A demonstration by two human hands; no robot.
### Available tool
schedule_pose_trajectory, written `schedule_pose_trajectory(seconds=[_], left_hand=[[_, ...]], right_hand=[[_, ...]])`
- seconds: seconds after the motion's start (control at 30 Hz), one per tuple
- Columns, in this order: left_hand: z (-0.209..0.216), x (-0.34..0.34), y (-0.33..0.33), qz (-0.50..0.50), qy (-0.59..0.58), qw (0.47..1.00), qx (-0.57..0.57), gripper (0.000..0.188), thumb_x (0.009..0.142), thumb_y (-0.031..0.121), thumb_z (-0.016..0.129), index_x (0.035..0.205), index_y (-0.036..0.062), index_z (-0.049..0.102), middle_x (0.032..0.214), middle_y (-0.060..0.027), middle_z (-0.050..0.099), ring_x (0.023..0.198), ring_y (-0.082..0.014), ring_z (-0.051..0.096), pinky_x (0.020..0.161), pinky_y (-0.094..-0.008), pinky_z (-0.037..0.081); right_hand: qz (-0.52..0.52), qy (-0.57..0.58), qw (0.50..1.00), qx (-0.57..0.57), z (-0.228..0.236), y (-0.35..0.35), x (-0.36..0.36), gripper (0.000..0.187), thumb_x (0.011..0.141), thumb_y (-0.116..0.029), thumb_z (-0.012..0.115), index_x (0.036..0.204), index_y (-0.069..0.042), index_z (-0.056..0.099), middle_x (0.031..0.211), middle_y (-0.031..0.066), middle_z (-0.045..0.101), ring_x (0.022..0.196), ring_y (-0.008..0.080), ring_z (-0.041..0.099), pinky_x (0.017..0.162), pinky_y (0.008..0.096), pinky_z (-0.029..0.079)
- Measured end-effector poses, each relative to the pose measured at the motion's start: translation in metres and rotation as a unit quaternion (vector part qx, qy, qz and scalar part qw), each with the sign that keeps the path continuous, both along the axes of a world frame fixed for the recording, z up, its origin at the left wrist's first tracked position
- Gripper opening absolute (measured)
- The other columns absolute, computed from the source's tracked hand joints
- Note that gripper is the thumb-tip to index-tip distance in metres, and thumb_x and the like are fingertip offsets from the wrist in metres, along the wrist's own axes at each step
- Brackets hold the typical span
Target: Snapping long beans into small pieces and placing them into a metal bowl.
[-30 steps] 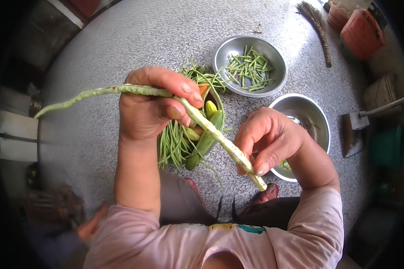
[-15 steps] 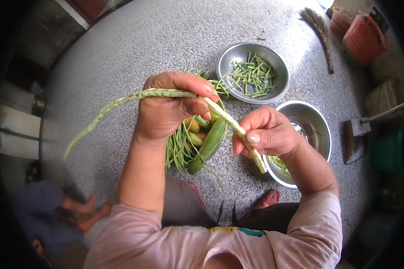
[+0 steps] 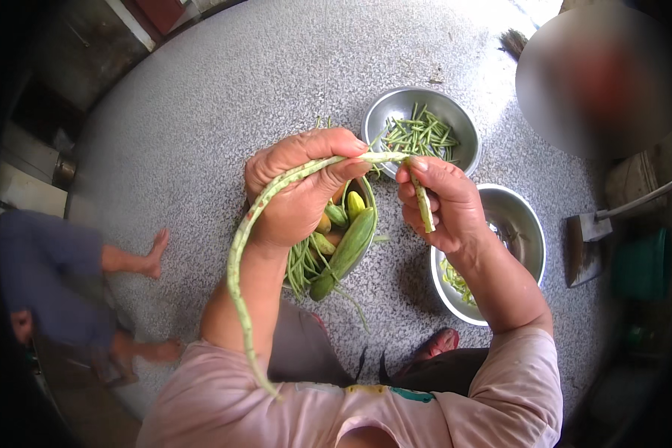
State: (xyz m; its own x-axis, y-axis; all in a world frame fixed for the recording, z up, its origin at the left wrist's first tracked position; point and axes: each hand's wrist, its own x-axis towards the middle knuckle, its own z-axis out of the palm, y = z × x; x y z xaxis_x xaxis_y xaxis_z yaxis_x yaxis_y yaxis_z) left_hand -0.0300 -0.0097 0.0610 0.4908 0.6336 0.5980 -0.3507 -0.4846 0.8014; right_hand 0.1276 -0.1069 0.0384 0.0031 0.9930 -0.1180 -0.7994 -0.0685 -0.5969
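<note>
A long pale green yardlong bean (image 3: 236, 276) stretches between my two hands, its long tail hanging down over my left forearm. My left hand (image 3: 299, 183) pinches it between thumb and fingers. At the other end my right hand (image 3: 449, 201) grips it at a sharp bend, where a short end piece points downward; whether that piece is fully parted I cannot tell. Under my left hand a basin (image 3: 371, 246) holds long green beans (image 3: 299, 270), a large green cucumber-like vegetable (image 3: 347, 254) and yellowish ones. Behind my hands a metal basin (image 3: 384, 104) contains short cut bean pieces (image 3: 418, 136).
Another metal basin (image 3: 534, 254) with pale green scraps (image 3: 455, 280) stands by my right forearm. A long-handled dustpan (image 3: 586, 235) and a green bin (image 3: 642, 265) are at the right. Another person (image 3: 56, 276) sits at the left. A broom (image 3: 513, 42) lies at the far right.
The bean has gone from a shallow slant to a sharp bend at my right hand, which has moved up. Its long tail has swung from the left down toward my chest.
</note>
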Motion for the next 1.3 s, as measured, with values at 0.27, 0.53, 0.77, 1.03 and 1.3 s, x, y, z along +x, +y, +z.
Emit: schedule_pose_trajectory(seconds=[0.27,0.53,0.77,1.03,1.3], left_hand=[[-0.002,0.005,0.001,0.024,0.02,0.999,0.021,0.014,0.07,0.001,0.069,0.082,0.0031,0.064,0.08,-0.008,0.065,0.073,-0.0117,0.061,0.064,-0.0222,0.05],[0.001,0.005,0.0,0.042,0.035,0.989,0.135,0.016,0.07,0.0,0.068,0.085,0.0036,0.064,0.079,-0.0086,0.064,0.071,-0.0145,0.062,0.064,-0.023,0.051],[0.006,-0.001,0.0,-0.131,-0.014,0.953,-0.273,0.014,0.078,0.007,0.061,0.088,-0.0028,0.06,0.075,-0.0092,0.062,0.069,-0.0133,0.061,0.062,-0.0236,0.054],[-0.012,0.011,0.005,-0.155,-0.029,0.877,-0.454,0.014,0.082,0.01,0.058,0.091,0.0004,0.058,0.077,-0.0055,0.06,0.065,-0.0096,0.059,0.06,-0.0226,0.054],[-0.017,0.017,0.002,-0.163,0.014,0.877,-0.453,0.016,0.08,0.011,0.06,0.091,0.0002,0.058,0.076,-0.0056,0.06,0.065,-0.0102,0.059,0.058,-0.0228,0.054]], right_hand=[[-0.017,-0.084,0.994,-0.062,0.003,0.001,0.006,0.02,0.081,-0.016,0.059,0.08,0.003,0.059,0.049,-0.0019,0.043,0.037,0.0035,0.025,0.035,0.0195,0.022],[-0.073,-0.067,0.988,-0.121,-0.018,0.018,0.023,0.016,0.08,-0.015,0.059,0.082,0.001,0.058,0.048,-0.0037,0.039,0.037,0.004,0.026,0.035,0.0197,0.025],[-0.205,-0.054,0.972,-0.1,-0.03,0.012,0.036,0.008,0.084,-0.015,0.053,0.085,-0.007,0.052,0.065,-0.0017,0.048,0.05,0.0049,0.04,0.043,0.0182,0.03],[-0.206,-0.5,0.81,0.227,0.001,-0.014,0.012,0.032,0.073,-0.011,0.07,0.099,-0.004,0.053,0.066,-0.0017,0.051,0.052,0.0048,0.045,0.045,0.0181,0.034],[-0.24,-0.612,0.715,0.237,-0.004,-0.014,0.017,0.01,0.076,-0.01,0.064,0.077,-0.003,0.057,0.07,0.0063,0.059,0.057,0.0144,0.056,0.051,0.0255,0.043]])
